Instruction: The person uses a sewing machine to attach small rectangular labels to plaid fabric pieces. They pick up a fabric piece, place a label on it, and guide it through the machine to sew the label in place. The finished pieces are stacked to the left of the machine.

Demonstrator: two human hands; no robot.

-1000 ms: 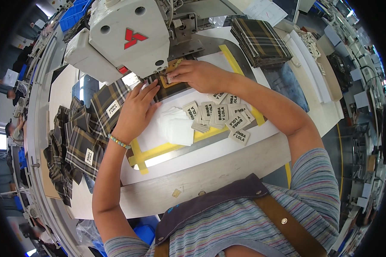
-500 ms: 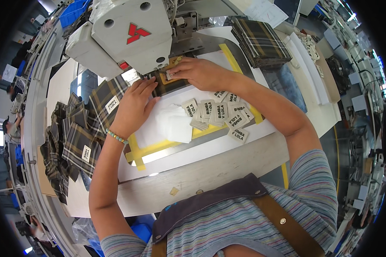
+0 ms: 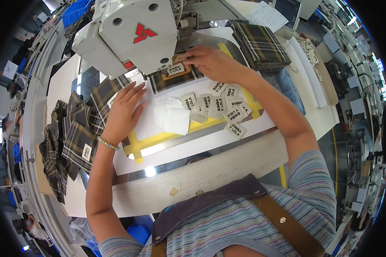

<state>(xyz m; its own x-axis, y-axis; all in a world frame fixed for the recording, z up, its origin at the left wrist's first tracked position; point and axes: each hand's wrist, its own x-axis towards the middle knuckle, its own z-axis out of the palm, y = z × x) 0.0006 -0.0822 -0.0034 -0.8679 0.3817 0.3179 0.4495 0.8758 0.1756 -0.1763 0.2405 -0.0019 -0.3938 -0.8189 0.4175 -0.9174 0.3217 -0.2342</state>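
Observation:
My left hand (image 3: pixel 125 110) lies flat with its fingers apart on the white board, beside a plaid fabric piece. Under the head of a white sewing machine (image 3: pixel 137 32), a cream label (image 3: pixel 175 69) sits inside a small brass-coloured frame (image 3: pixel 182 75), over a dark plaid fabric piece (image 3: pixel 159 85). My right hand (image 3: pixel 210 63) hovers at the frame's upper right corner, fingers loosely stretched, with nothing visible held in them. Several loose cream labels (image 3: pixel 218 105) are heaped nearer me on the board, next to some white squares (image 3: pixel 176 121).
Labelled plaid pieces (image 3: pixel 76 139) pile up at the left. A neat stack of plaid fabric (image 3: pixel 261 45) stands at the back right. Yellow tape (image 3: pixel 158 140) borders the board. A paper sheet (image 3: pixel 268 16) and a blue crate (image 3: pixel 76 12) lie farther back.
My right hand has let go of the label, now lying in the frame, and moved slightly up and right. My left hand has drawn back from the fabric, toward me and left.

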